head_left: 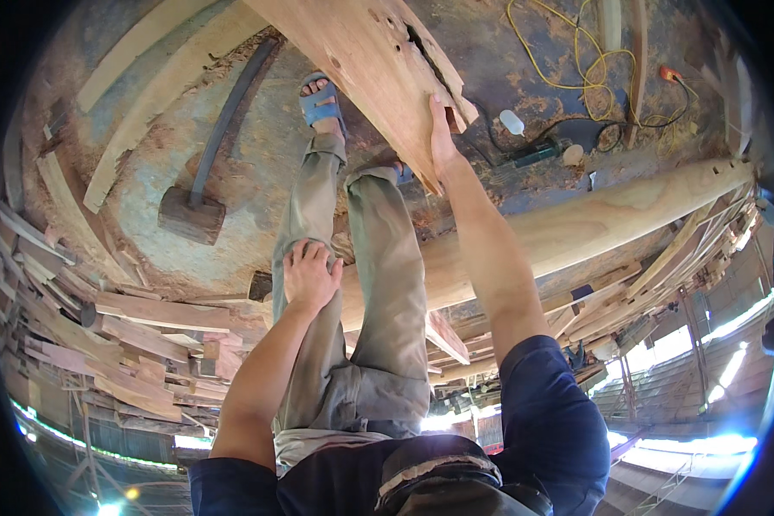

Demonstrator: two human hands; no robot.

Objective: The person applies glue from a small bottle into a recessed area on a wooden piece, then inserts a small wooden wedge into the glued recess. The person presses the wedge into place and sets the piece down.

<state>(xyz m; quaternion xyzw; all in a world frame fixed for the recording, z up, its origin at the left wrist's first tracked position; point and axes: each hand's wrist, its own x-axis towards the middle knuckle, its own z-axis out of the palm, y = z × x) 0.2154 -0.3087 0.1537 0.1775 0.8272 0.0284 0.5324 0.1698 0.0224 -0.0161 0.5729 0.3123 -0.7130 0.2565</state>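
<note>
My left hand (311,275) rests on my left knee, its fingers lying over the trouser cloth (318,206), and it holds nothing. My right arm reaches forward, and my right hand (443,142) grips the near end of a wide wooden plank (378,64) at its right edge; some of its fingers are hidden by the wood. The plank slants from the top of the view toward me. A long dark crack (427,56) runs along its right side, and a notch shows close to my hand.
A wooden mallet (192,213) with a long dark handle lies at left, beside curved timbers (159,95). A long smooth beam (576,228) crosses behind my legs. At right are a green power tool (535,153), a yellow cord (598,82) and a white oval object (512,122). Offcuts (159,314) pile up at lower left.
</note>
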